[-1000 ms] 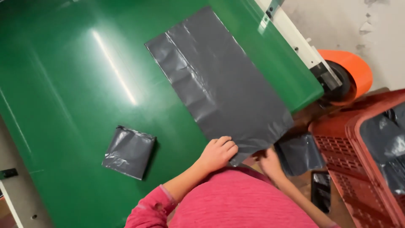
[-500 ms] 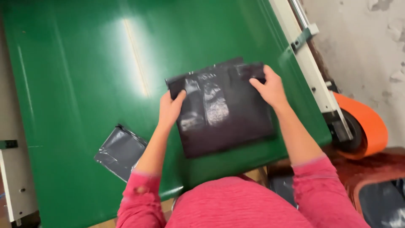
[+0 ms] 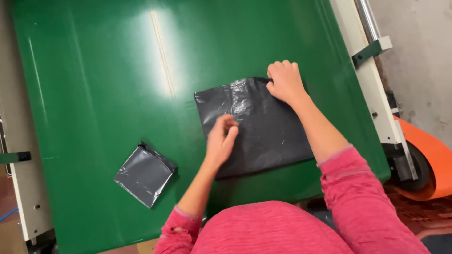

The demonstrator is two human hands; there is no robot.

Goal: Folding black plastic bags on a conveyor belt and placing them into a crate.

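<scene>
Since half a second ago, both hands are sitting differently on the folded black bag (image 3: 263,127): left hand (image 3: 221,141) is now over its near-left part, fingers loosely curled, and I can't tell if it's pinching anything. Two black plastic packs are lying on the green table (image 3: 94,84): a small folded square (image 3: 145,174) at the left, well apart, then the bigger one. Right hand (image 3: 284,81) is pressing, clenched, on its far right corner.

A small folded grey bag (image 3: 145,174) lies near the green table's (image 3: 94,84) front-left corner; an orange roll (image 3: 431,162) sits beyond its right edge.
</scene>
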